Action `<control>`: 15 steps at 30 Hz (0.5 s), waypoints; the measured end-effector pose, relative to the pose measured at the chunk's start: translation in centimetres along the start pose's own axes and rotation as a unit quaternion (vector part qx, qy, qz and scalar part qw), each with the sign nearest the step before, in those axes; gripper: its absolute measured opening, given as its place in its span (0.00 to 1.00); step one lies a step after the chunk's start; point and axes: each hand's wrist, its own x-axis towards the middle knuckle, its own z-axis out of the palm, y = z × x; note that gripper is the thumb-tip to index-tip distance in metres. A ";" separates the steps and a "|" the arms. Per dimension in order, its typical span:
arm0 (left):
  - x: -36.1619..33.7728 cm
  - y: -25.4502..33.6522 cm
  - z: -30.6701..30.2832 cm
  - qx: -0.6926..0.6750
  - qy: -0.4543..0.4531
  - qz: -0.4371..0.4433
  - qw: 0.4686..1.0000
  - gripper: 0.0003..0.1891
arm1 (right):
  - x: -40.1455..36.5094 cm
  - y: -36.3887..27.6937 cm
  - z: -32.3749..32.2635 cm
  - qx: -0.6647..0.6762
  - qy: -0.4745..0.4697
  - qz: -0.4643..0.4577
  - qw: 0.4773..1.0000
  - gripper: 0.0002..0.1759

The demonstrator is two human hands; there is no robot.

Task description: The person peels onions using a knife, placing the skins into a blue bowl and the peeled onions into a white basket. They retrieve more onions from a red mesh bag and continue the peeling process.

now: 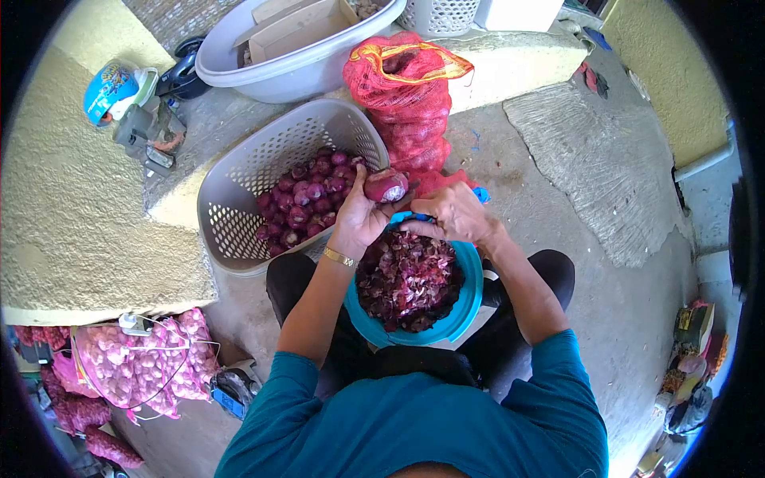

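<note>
A red onion (386, 186) is held in my left hand (362, 211), above the near right edge of the grey perforated basket. My right hand (456, 213) is closed just right of it, around something blue and dark that I cannot make out clearly. Below both hands, a turquoise tub (472, 295) stands between my knees, full of dark red onion skins (410, 279). The grey basket (239, 183) on the left holds many purple onions (307, 195).
A red mesh sack (410, 119) of onions stands beyond my hands. Behind the basket, a large grey basin (303, 64) rests on a raised ledge. Pink net bags of garlic (143, 358) lie at the lower left. Assorted items (693, 350) line the right wall.
</note>
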 end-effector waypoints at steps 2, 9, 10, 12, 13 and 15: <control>-0.2 0.1 0.4 -0.010 0.019 0.002 1.000 0.29 | 0.0 -0.4 -0.6 0.047 0.034 0.018 0.998 0.22; 1.3 -0.8 -2.8 -0.049 -0.102 -0.036 0.993 0.30 | 0.3 0.6 0.2 -0.020 0.093 0.123 0.988 0.27; 1.1 -0.9 -2.0 -0.028 -0.059 -0.023 0.998 0.29 | 0.3 0.7 0.4 -0.030 0.087 0.111 0.989 0.27; 0.8 -1.0 -1.4 -0.007 -0.014 -0.011 1.000 0.29 | 0.3 0.7 0.5 -0.027 0.086 0.111 0.990 0.27; 0.8 -0.9 -1.4 -0.011 -0.019 -0.013 1.000 0.29 | 0.3 0.7 0.5 -0.025 0.085 0.109 0.990 0.27; 0.8 -0.9 -1.6 -0.016 -0.025 -0.015 0.999 0.29 | 0.2 0.8 0.7 -0.028 0.086 0.101 0.991 0.27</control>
